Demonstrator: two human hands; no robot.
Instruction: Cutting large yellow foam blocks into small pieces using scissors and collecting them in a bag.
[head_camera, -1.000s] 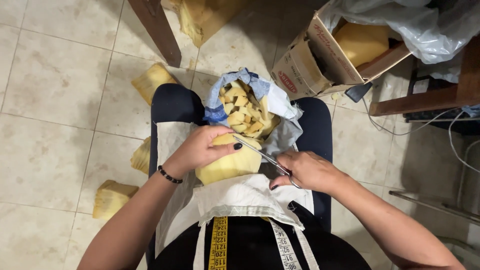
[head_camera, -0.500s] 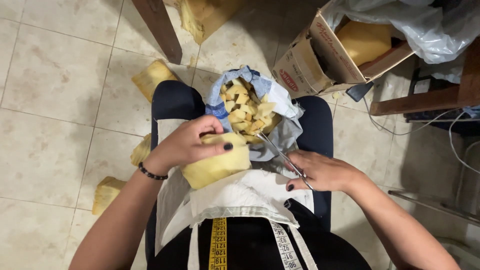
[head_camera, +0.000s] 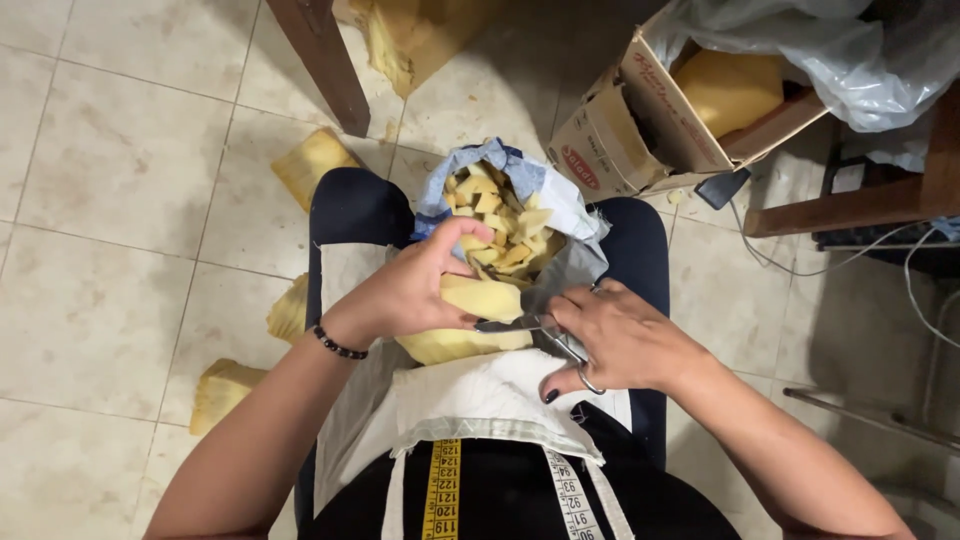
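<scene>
Both hands grip: left hand (head_camera: 415, 290) fingers around foam block (head_camera: 470, 318), right hand (head_camera: 620, 335) fingers closed on scissors (head_camera: 540, 332).

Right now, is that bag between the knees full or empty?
Nearly full: the bag gapes open, with yellow foam pieces heaped up to its rim.

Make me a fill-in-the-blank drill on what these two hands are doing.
1. The right hand holds a pair of ____.
2. The left hand grips a yellow ____ block.
3. The cut pieces lie in a cloth bag between the person's ____.
4. A measuring ____ hangs at the waist.

Missing words: scissors; foam; knees; tape
</scene>
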